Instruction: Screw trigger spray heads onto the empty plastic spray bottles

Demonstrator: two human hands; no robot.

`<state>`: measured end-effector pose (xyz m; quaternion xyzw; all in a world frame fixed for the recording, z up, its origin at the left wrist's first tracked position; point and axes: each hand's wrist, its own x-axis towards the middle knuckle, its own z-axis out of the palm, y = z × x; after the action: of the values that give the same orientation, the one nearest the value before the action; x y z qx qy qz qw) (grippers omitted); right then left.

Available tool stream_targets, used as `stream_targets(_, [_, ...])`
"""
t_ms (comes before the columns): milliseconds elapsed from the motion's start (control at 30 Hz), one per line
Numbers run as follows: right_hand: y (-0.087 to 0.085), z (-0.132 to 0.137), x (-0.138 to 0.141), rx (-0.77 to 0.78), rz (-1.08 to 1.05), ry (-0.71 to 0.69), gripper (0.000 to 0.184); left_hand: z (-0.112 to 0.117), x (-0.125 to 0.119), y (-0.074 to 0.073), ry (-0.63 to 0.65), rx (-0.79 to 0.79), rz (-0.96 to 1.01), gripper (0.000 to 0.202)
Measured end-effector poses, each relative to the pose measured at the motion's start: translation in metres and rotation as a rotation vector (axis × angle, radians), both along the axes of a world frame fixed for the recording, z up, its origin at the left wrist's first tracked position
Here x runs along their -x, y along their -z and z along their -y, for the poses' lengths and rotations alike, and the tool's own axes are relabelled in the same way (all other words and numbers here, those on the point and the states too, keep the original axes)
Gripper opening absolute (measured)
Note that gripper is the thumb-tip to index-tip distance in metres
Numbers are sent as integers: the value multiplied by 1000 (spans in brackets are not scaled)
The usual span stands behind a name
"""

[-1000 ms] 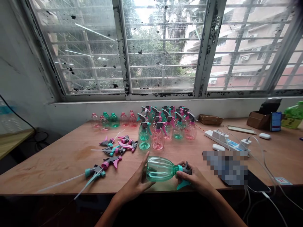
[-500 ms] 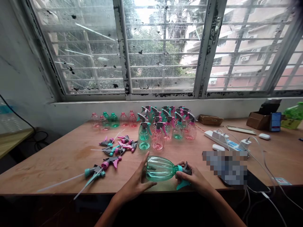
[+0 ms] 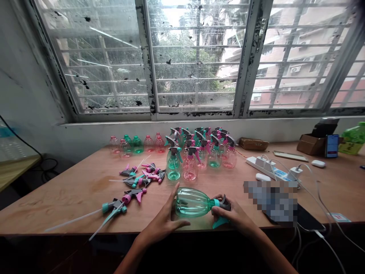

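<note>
A clear green spray bottle (image 3: 192, 202) lies sideways between my hands near the table's front edge. My left hand (image 3: 167, 217) cups its base, with the thumb below and fingers around the far side, partly hidden. My right hand (image 3: 232, 214) is closed around the grey and teal trigger sprayer (image 3: 224, 205) at the bottle's neck; the teal trigger points down. To the left lie loose trigger sprayers, among them a teal one (image 3: 115, 208) and a pink one (image 3: 134, 195), some with clear tubes. Behind the bottle stand several green and pink bottles with sprayers fitted, including a pink one (image 3: 190, 167).
Several bottles without sprayers, such as a green one (image 3: 138, 144), stand at the back left. On the right are a power strip (image 3: 273, 172) with chargers and cables, a dark device (image 3: 309, 219), a cardboard box (image 3: 310, 145) and a brown package (image 3: 253, 144).
The green bottle and both hands stay almost in place. My left thumb appears slightly farther from the bottle's side.
</note>
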<state>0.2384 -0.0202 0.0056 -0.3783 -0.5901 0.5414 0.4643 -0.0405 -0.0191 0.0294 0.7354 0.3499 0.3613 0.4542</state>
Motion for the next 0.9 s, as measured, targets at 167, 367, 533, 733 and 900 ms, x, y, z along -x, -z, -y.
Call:
stream_targets(167, [0, 0, -1, -7, -1, 1, 43, 1, 1, -2, -35, 58, -39, 104])
stream_targets(367, [1, 0, -1, 4, 0, 7, 42, 1, 0, -3, -23, -31, -38, 102])
stream_targets(533, [0, 0, 0, -7, 1, 3, 40, 3, 0, -6, -9, -1, -33, 107])
stream_targets(733, [1, 0, -1, -7, -8, 3, 39, 2, 1, -3, -43, 6, -66, 104])
stream_targets(900, [2, 0, -1, -11, -24, 11, 38, 0, 0, -4, -24, -46, -55, 106])
